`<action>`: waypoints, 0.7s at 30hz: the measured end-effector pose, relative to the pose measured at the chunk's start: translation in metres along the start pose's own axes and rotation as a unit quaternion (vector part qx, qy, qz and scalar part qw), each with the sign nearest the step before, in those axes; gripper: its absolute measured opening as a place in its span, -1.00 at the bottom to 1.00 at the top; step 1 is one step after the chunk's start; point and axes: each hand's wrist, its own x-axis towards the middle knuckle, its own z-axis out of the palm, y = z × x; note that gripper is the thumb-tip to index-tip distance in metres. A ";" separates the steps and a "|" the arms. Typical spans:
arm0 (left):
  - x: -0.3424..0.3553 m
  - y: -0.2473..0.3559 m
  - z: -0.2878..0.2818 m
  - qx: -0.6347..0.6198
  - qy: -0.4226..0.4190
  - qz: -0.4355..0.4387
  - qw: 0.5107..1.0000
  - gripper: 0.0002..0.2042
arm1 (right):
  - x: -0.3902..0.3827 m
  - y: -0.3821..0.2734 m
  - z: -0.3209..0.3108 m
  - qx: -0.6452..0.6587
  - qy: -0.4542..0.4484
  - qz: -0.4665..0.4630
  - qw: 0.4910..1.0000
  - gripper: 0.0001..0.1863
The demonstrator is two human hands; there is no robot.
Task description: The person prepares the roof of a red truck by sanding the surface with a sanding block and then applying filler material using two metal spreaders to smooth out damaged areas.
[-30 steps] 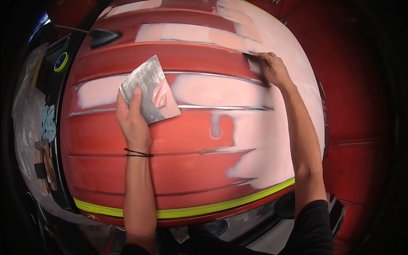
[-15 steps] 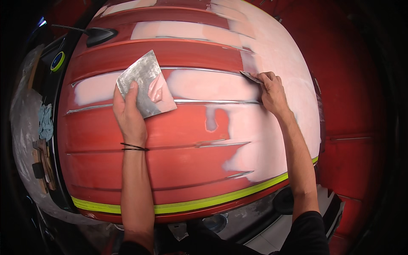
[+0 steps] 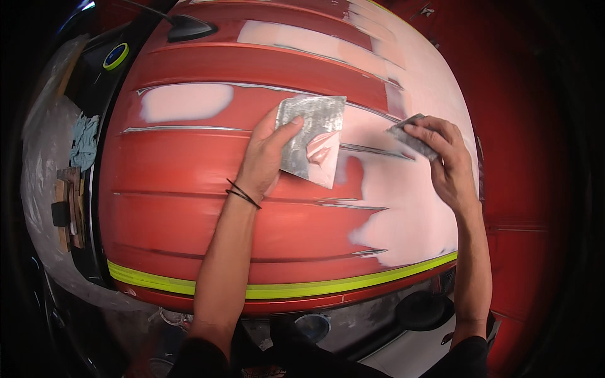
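My left hand (image 3: 263, 154) grips a square grey metal mixing plate (image 3: 320, 113), its thumb over the top. Toward the plate's lower right lies a mound of pink body filler (image 3: 322, 150). In my right hand (image 3: 455, 160) is a thin grey spreader (image 3: 417, 143), pinched between fingers and thumb, tilted and pointing left toward the plate; a gap separates the two. Both hands are above a red ribbed car roof (image 3: 176, 160). Pale pink filler patches (image 3: 186, 102) cover parts of it, and a broad pale area (image 3: 409, 214) spans its right side.
Yellow-green masking tape (image 3: 328, 288) runs along the roof's near edge. A black antenna fin (image 3: 189, 28) rises at the far left. Beyond the left edge lie a tape roll (image 3: 116, 57), a blue cloth (image 3: 84, 140) and sanding blocks (image 3: 74, 205).
My right hand has lifted the spreader off the rib and turned it toward the plate. The plate, in my left hand, has moved right, closer to the spreader. The view has shifted slightly.
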 end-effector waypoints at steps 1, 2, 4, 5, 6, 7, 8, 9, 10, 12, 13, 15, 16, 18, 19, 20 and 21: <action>-0.001 -0.001 0.002 0.003 -0.006 -0.004 1.000 -0.61 | -0.004 -0.020 0.003 -0.044 -0.005 -0.054 0.998 -0.43; -0.002 -0.003 0.007 0.007 -0.017 -0.007 1.000 -0.61 | -0.011 -0.030 0.006 -0.080 -0.006 -0.103 0.991 -0.42; -0.004 0.000 0.012 0.017 -0.037 -0.010 0.999 -0.61 | -0.013 -0.056 0.016 -0.092 -0.018 -0.141 0.985 -0.42; -0.004 -0.001 0.013 0.027 -0.046 -0.001 0.999 -0.62 | -0.012 -0.063 0.021 -0.092 -0.015 -0.147 0.985 -0.42; -0.005 -0.002 0.015 0.037 -0.056 0.007 0.998 -0.62 | -0.010 -0.068 0.026 -0.092 -0.011 -0.153 0.984 -0.42; -0.005 -0.004 0.016 0.046 -0.065 0.016 0.997 -0.63 | -0.007 -0.074 0.031 -0.093 -0.008 -0.159 0.983 -0.42; -0.004 -0.006 0.019 0.055 -0.057 0.026 0.997 -0.63 | -0.005 -0.079 0.033 -0.077 -0.015 -0.163 0.983 -0.43; -0.005 -0.010 0.019 0.063 -0.049 0.035 0.996 -0.63 | -0.008 -0.081 0.042 -0.076 -0.030 -0.157 0.984 -0.44; -0.005 -0.012 0.020 0.068 -0.044 0.045 0.996 -0.64 | -0.015 -0.081 0.050 -0.080 -0.045 -0.150 0.985 -0.45; -0.005 -0.014 0.019 0.082 0.004 0.073 0.994 -0.65 | -0.023 -0.077 0.046 -0.082 -0.061 -0.129 0.986 -0.44; -0.002 -0.012 0.017 0.072 0.030 0.085 0.993 -0.65 | -0.024 -0.071 0.039 -0.081 -0.065 -0.115 0.988 -0.43; 0.004 -0.006 0.005 0.072 0.068 0.108 0.989 -0.64 | -0.027 -0.043 0.029 -0.075 -0.056 -0.074 0.993 -0.43; 0.006 0.000 -0.004 0.081 0.081 0.122 0.986 -0.63 | -0.025 -0.018 0.023 -0.065 -0.054 -0.051 0.995 -0.43; 0.010 0.003 -0.006 0.124 0.106 0.142 0.976 -0.63 | -0.022 0.030 0.022 -0.006 0.009 0.045 0.999 -0.43; 0.011 0.003 -0.004 0.157 0.116 0.150 0.969 -0.63 | -0.019 0.060 0.026 0.015 0.018 0.099 0.995 -0.48; 0.011 0.002 -0.003 0.192 0.127 0.156 0.961 -0.63 | -0.012 0.092 0.032 0.048 0.019 0.124 0.991 -0.51; 0.011 0.002 -0.002 0.206 0.133 0.156 0.957 -0.64 | -0.002 0.117 0.041 0.070 0.027 0.127 0.989 -0.52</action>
